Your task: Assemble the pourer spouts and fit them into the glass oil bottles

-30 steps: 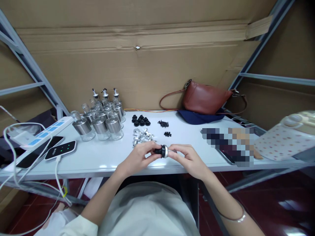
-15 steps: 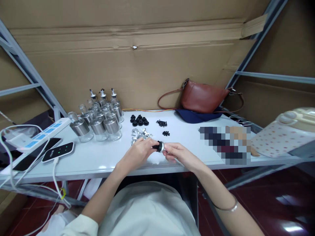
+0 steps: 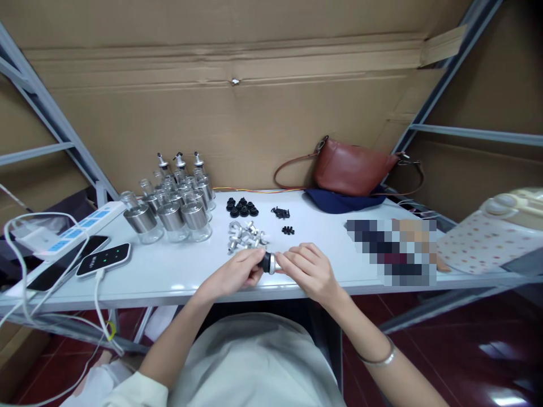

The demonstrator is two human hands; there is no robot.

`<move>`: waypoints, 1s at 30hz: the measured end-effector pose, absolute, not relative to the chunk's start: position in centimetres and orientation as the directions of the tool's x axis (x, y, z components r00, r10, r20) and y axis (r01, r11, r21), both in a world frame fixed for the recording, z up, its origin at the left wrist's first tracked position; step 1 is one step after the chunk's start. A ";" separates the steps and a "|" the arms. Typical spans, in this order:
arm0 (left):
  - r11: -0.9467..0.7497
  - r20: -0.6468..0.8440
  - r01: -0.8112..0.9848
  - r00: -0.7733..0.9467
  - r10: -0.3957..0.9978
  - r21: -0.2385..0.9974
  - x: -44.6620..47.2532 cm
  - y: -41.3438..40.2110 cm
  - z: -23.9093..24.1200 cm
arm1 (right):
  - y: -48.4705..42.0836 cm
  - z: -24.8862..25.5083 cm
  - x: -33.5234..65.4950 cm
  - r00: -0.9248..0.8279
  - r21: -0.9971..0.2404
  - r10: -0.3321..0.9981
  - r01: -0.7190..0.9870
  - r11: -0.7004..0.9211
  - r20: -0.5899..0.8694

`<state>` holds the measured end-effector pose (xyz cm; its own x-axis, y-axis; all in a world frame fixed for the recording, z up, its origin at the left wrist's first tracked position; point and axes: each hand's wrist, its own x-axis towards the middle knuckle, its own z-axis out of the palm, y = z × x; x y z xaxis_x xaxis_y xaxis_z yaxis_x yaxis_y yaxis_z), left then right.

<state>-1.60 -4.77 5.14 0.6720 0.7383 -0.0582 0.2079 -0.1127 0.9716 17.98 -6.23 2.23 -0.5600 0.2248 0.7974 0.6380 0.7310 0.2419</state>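
Between my hands is a bottle pourer (image 3: 268, 263), lying level above the front of the table. Its black stopper end points left and its silver collar and spout point right. My left hand (image 3: 237, 275) pinches the black stopper. The fingers of my right hand (image 3: 309, 272) close round the silver spout, hiding most of it. Just beyond my left hand lies a loose heap of silver spouts (image 3: 246, 234). Behind them are several black stoppers (image 3: 241, 208), some small black levers (image 3: 280, 212) and tiny black caps (image 3: 288, 230).
Glass bottles (image 3: 173, 220) with steel bands crowd the left, three at the back topped with pourers. Further left are a power strip (image 3: 87, 226), a phone (image 3: 68, 263) and a cabled device (image 3: 104, 259). A brown bag (image 3: 354, 169), navy cap (image 3: 339, 202) and dotted container (image 3: 470, 243) stand right.
My hands have turned on the pourer and come slightly lower. My right hand now wraps it with knuckles up, and more of the spout heap shows.
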 end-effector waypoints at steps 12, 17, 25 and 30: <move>-0.697 0.382 0.462 0.603 0.700 0.548 -0.3 -4.9 4.1 | -7.2 4.5 18.1 -0.328 -0.824 0.885 0.357 0.440 0.331; -0.879 0.568 0.416 0.675 0.471 0.235 -0.6 -4.2 3.4 | -6.8 4.6 18.8 -0.450 -0.994 0.893 0.084 0.073 0.028; -0.926 0.727 0.375 0.626 0.284 0.040 -1.3 -3.6 4.2 | -5.7 2.0 16.9 -0.656 -0.861 0.751 -0.336 -0.381 -0.076; -0.939 0.735 0.325 0.610 0.297 0.111 -1.5 -3.7 4.0 | -5.9 1.6 16.9 -0.743 -0.786 0.668 -0.398 -0.474 -0.026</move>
<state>-1.47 -3.71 3.98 0.6098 0.2972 0.7347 0.3247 -0.9393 0.1105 16.87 -5.94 1.65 -0.7434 0.6684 -0.0264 -0.3981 -0.4738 -0.7855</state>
